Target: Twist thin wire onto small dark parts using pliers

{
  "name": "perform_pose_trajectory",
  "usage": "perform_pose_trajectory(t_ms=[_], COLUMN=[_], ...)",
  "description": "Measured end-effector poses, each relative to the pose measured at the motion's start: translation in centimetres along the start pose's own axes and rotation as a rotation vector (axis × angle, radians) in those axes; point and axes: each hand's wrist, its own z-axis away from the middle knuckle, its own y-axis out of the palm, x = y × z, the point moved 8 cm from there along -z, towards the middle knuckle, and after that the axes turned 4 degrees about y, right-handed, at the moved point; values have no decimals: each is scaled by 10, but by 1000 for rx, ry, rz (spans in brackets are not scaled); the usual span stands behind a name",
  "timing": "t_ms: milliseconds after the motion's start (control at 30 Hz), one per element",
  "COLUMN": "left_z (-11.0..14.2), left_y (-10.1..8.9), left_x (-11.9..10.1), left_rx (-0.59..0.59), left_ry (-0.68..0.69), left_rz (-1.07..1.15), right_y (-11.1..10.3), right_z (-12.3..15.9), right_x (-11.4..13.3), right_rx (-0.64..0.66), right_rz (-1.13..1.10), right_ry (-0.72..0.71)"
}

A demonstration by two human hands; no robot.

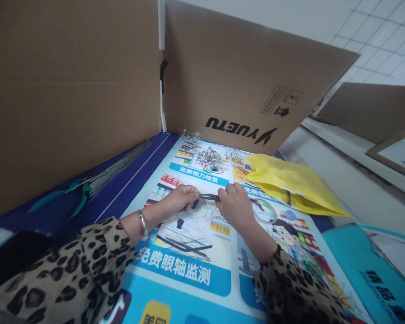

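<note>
Metal pliers (209,196), gripped by right hand (235,204), point to nine o'clock; left hand (181,199) closed there, contents unclear. Likely shaping; next move needs steadiness.

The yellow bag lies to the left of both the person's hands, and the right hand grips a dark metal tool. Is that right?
Not quite: the head view shows the yellow bag to the right of both the left hand and the right hand. The right hand does grip a dark metal tool.
</note>
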Motion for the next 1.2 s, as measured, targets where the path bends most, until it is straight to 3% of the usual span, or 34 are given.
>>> perform_pose_trajectory(t_ms=[567,867,1200], left_z=[-1,-1,-1], left_y=[-2,-3,-5], left_x=[1,-2,-9], left_rx=[-6,-17,-66], left_ry=[4,32,80], left_rz=[-7,-36,-223], right_y=[11,15,9], right_z=[4,3,3], right_x=[1,-3,-5], right_rx=[43,36,1], right_rz=[-29,-129,-70], right_ry=[57,21,39])
